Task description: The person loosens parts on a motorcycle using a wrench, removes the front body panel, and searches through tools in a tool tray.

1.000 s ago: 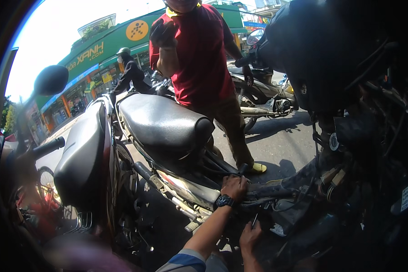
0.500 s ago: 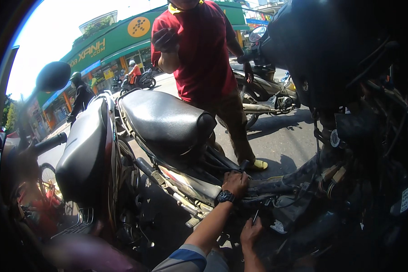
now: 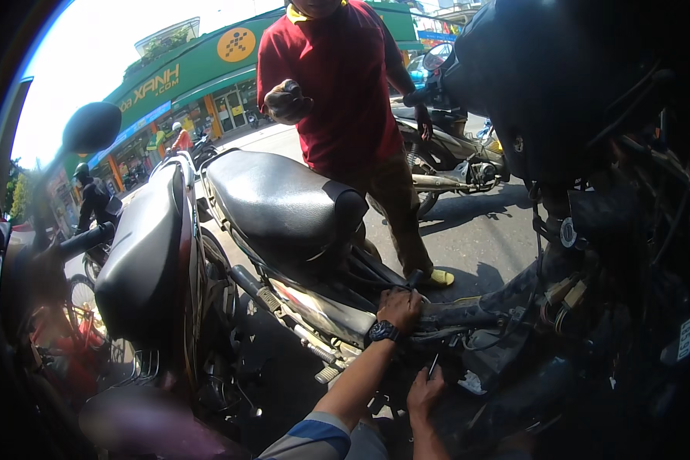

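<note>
Black seat (image 3: 284, 203) in place, a motorbike (image 3: 341, 326) stands partly bare: side panel (image 3: 307, 303) fitted directly below the seat, frame (image 3: 468, 314) apparently uncovered to the seat's lower right. The left hand (image 3: 399, 308) curls over the frame near the seat, its exact hold unclear; the right hand (image 3: 424, 395), farther below the seat, grips a slim tool (image 3: 435, 363). What remains undone cannot be told.

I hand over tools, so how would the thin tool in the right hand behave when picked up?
The thin tool is probably stiff: its exposed part looks straight. It's likely light, being slim beside the right hand. Rolling is hard to judge, its lower end hidden.
</note>
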A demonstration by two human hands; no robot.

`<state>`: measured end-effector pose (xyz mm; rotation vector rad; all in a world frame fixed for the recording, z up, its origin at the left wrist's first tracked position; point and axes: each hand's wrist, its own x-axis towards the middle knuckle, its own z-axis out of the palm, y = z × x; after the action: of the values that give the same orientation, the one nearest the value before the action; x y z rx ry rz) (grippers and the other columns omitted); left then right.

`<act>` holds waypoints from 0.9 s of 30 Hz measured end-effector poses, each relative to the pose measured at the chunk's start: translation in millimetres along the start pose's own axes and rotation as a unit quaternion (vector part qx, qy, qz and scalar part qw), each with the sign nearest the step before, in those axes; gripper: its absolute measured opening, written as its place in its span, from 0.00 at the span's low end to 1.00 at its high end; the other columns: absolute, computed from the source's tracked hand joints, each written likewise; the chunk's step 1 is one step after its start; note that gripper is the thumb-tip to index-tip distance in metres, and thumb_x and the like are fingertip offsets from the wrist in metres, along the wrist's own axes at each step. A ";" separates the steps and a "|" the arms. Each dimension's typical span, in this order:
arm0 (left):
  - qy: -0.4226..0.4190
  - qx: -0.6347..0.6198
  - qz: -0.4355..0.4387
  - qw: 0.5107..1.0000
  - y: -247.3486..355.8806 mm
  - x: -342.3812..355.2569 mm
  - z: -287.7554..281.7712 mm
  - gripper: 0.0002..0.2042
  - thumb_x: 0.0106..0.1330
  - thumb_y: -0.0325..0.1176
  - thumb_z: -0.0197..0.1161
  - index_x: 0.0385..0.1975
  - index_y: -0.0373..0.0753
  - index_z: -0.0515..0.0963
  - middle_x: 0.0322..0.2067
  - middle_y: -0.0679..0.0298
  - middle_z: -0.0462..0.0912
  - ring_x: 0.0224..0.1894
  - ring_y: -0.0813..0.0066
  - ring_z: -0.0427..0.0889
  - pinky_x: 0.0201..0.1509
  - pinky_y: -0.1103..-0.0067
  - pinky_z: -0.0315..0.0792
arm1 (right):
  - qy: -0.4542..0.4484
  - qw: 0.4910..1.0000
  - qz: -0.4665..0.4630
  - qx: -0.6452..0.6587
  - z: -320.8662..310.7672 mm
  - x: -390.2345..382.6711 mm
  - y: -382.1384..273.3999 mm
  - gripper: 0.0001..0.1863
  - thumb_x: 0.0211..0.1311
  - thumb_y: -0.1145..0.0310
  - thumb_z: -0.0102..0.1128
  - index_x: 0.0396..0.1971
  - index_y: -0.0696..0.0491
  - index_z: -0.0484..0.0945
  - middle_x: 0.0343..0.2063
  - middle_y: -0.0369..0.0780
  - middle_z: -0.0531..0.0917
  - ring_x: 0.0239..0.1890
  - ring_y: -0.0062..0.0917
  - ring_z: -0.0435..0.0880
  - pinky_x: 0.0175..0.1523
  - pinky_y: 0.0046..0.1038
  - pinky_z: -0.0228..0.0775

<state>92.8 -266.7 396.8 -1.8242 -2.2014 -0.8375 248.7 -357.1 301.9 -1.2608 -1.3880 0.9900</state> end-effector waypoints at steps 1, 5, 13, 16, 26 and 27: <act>0.000 0.001 0.000 1.000 -0.8 0.2 3.1 0.21 0.75 0.38 0.39 0.32 0.35 0.80 0.39 0.51 0.85 0.50 0.51 0.78 0.63 0.60 0.62 | -0.002 1.000 0.003 -0.009 -2.0 0.8 -1.7 0.09 0.68 0.71 0.52 0.36 0.63 0.76 0.23 0.50 0.80 0.27 0.41 0.80 0.34 0.38 0.69; 0.005 0.015 0.030 0.999 -3.2 13.0 43.3 0.18 0.74 0.37 0.40 0.33 0.36 0.79 0.38 0.52 0.85 0.50 0.51 0.78 0.62 0.59 0.63 | 0.006 1.000 0.012 -0.002 -5.6 22.5 9.5 0.10 0.67 0.71 0.52 0.36 0.63 0.76 0.23 0.51 0.79 0.27 0.45 0.80 0.34 0.39 0.69; 0.062 0.020 0.014 0.998 -37.9 54.7 158.1 0.19 0.72 0.37 0.42 0.28 0.38 0.81 0.34 0.54 0.86 0.46 0.53 0.80 0.56 0.59 0.66 | 0.009 1.000 -0.011 -0.001 33.8 109.1 118.0 0.10 0.65 0.69 0.54 0.32 0.61 0.77 0.23 0.55 0.80 0.30 0.53 0.82 0.33 0.44 0.70; 0.010 -0.028 -0.026 0.999 -44.8 62.7 188.6 0.22 0.74 0.39 0.41 0.28 0.34 0.82 0.37 0.52 0.86 0.48 0.52 0.78 0.59 0.62 0.64 | 0.017 0.999 0.002 -0.030 50.3 120.3 149.6 0.10 0.65 0.69 0.55 0.31 0.61 0.77 0.23 0.55 0.81 0.30 0.54 0.82 0.33 0.46 0.72; 0.029 -0.034 -0.047 0.998 -75.9 72.6 259.7 0.24 0.75 0.41 0.40 0.29 0.34 0.82 0.37 0.51 0.86 0.49 0.53 0.78 0.59 0.63 0.63 | 0.020 0.999 -0.031 -0.024 70.3 154.9 207.1 0.09 0.65 0.70 0.55 0.27 0.60 0.75 0.20 0.53 0.81 0.27 0.52 0.83 0.31 0.46 0.71; 0.033 -0.037 -0.046 0.998 -77.5 73.2 263.0 0.24 0.75 0.41 0.40 0.29 0.34 0.82 0.38 0.51 0.86 0.49 0.53 0.78 0.60 0.63 0.63 | 0.019 0.999 -0.032 -0.020 71.7 156.8 211.0 0.09 0.65 0.70 0.55 0.27 0.59 0.75 0.20 0.53 0.80 0.27 0.52 0.82 0.30 0.46 0.71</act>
<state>60.4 -77.2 188.0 -1.7112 -2.2575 -0.9936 221.9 -171.4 104.3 -1.2508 -1.4160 0.8953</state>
